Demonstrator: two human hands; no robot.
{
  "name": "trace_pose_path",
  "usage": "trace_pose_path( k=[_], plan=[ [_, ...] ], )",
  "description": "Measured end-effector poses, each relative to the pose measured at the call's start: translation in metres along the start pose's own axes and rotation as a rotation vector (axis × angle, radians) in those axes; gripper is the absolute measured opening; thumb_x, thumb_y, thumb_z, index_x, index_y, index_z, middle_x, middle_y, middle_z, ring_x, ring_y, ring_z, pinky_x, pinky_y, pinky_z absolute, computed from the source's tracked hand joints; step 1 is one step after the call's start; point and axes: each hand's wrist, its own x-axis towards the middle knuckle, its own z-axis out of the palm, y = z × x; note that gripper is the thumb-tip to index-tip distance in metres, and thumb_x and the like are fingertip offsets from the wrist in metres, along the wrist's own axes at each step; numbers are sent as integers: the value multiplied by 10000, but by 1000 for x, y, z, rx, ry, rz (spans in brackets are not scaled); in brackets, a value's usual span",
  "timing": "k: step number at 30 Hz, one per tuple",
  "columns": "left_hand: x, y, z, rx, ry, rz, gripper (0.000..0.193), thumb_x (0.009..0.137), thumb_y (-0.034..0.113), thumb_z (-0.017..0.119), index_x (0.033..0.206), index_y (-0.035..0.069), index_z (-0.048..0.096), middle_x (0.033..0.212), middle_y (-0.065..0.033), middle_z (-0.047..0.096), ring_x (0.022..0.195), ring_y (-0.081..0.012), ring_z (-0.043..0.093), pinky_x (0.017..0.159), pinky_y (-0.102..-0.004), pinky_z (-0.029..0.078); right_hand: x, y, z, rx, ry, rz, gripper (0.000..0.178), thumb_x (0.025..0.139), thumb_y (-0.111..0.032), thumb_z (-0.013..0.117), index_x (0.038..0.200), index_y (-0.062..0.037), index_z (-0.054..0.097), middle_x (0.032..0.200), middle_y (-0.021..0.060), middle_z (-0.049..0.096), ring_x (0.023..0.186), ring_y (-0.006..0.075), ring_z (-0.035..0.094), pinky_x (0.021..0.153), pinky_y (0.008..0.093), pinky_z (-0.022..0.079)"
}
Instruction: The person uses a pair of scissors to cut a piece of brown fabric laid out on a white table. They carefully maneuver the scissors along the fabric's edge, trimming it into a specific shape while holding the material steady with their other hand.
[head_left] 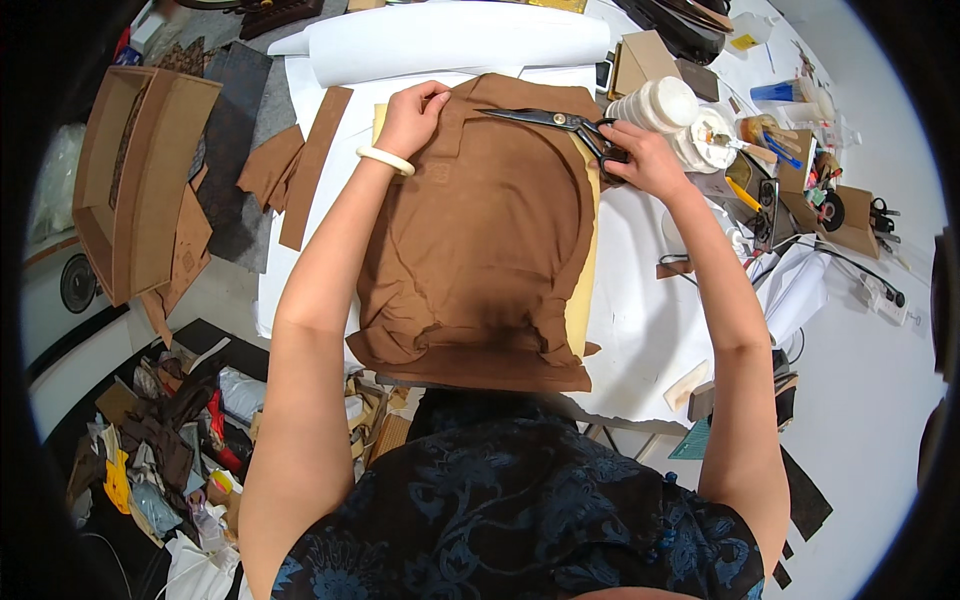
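Note:
A large brown leather or fabric piece (480, 235) lies wrinkled on the table in front of me, with a flat band along its near edge. At its upper left, my left hand (412, 118), with a pale bangle on the wrist, pinches its edge. My right hand (645, 158) holds black-handled scissors (545, 117) at the piece's upper right. The blades point left across its far part and look nearly closed; whether any material lies between them is hard to make out. Yellow sheet material (580, 300) shows from beneath the brown piece on the right.
A white roll (455, 45) lies across the far side. White tubs (665, 105), brushes and tools crowd the right. Left are a brown strip (315, 165), leather scraps (270, 168) and an open brown box (125, 185). Below left, a heap of scraps (150, 450) fills a dark surface.

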Motion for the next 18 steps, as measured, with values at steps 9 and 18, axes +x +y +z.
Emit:
trace_pose_path(
  k=[9,18],
  plan=[
    [4,-8,-4,-45,-28,9,190,1007,158,685,1054,-24,716,867,-47,727,801,-108,598,761,-277,500,2,1,3,35,-15,5,474,823,-257,818,1221,-30,697,1120,112,694,924,373,684,803,451,557],
    [-10,11,-2,224,-24,210,583,873,382,817,1265,-3,621,1221,-155,648,1153,-268,578,1036,-393,466,3,-11,-2,-34,22,24,461,821,-313,833,1186,-54,720,1075,89,707,877,344,697,762,433,568]
  ],
)
